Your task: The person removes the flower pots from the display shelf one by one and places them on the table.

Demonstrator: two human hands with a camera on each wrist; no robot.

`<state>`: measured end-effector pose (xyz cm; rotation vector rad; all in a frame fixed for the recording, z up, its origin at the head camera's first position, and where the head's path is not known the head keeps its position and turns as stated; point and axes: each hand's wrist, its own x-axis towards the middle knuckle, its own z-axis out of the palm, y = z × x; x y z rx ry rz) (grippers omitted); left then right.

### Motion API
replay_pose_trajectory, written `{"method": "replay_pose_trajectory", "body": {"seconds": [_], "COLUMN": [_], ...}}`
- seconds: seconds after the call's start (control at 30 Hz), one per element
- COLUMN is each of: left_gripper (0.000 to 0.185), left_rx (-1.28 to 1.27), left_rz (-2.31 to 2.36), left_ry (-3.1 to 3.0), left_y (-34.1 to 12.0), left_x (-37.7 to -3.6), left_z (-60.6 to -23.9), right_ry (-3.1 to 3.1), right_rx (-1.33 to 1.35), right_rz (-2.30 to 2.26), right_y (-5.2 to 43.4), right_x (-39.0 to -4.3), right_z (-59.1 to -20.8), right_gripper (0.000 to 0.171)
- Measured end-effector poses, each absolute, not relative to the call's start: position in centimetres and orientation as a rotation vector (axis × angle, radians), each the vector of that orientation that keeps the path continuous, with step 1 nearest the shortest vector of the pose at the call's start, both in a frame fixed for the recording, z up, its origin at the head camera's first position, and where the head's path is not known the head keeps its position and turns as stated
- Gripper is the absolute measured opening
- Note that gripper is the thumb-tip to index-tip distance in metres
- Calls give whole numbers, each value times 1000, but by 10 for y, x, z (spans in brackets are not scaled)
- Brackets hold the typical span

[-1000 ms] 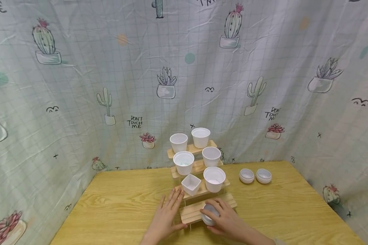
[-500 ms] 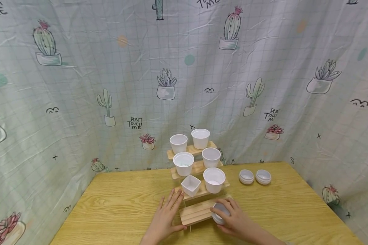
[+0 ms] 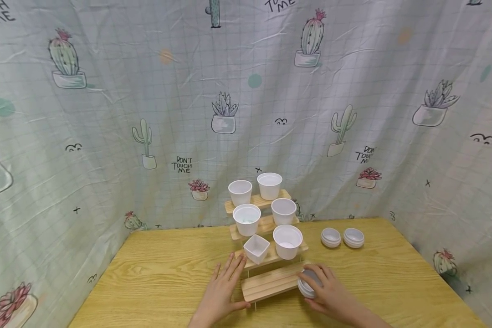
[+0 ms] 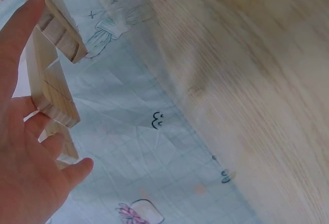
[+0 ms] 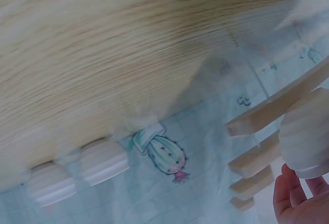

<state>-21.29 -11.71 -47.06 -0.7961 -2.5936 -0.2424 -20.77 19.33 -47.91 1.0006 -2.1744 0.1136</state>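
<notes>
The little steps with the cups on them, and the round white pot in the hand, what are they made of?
The stepped rack looks like pale, unpainted wood: grain lines and separate slats show, with a matt finish. The round pot gripped by the right hand looks like smooth white plastic or glazed ceramic; its ridged side shows in the right wrist view, but the pictures cannot settle which.

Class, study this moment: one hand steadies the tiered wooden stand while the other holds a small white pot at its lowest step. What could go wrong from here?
1. The small pot sits at the right end of the lowest step, gripped by the right hand; it could slip off the edge.
2. The left hand only rests flat against the stand; a knock might shake the six pots above.
3. A swinging sleeve could strike the two pots on the table.
</notes>
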Motion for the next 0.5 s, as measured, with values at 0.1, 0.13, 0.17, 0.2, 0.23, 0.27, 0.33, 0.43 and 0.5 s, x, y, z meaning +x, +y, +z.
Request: {"method": "replay_pose_trajectory", "body": {"seconds": [0.1, 0.13, 0.17, 0.2, 0.23, 0.27, 0.33, 0.43, 0.5], "left_gripper": [111, 111, 111, 111, 111, 111, 111, 111, 111], "left_rx": [-791, -791, -789, -787, -787, -787, -786, -788, -786], "left_rz": [-231, -229, -228, -229, -228, -232, -233, -234, -237], "left_ry": [-2598, -2596, -2600, -2604, -2604, -2603, -2608, -2616, -2629], "left_y": [-117, -117, -117, -117, -117, -117, -117, -116, -117], "left_x": [-213, -213, -213, -213, -213, -213, -213, -213, -213], "left_z": [-471, -471, -471, -471, -471, -471, -471, -470, -471], "right_ry": [-2162, -2163, -2166, -2172, -2177, -2179, -2187, -2183, -2189], "right_rx": [996, 992, 984, 975, 967, 961, 946, 937, 927], "right_rz": [123, 125, 122, 120, 117, 115, 106, 114, 114], "right_y": [199, 201, 203, 204, 206, 207, 210, 213, 216], "right_x": [-208, -208, -208, -208, -209, -209, -210, -211, -211], "right_z": [-479, -479, -478, -478, -478, -477, -478, -478, -478], "right_gripper": [56, 55, 55, 55, 55, 56, 58, 61, 61]}}
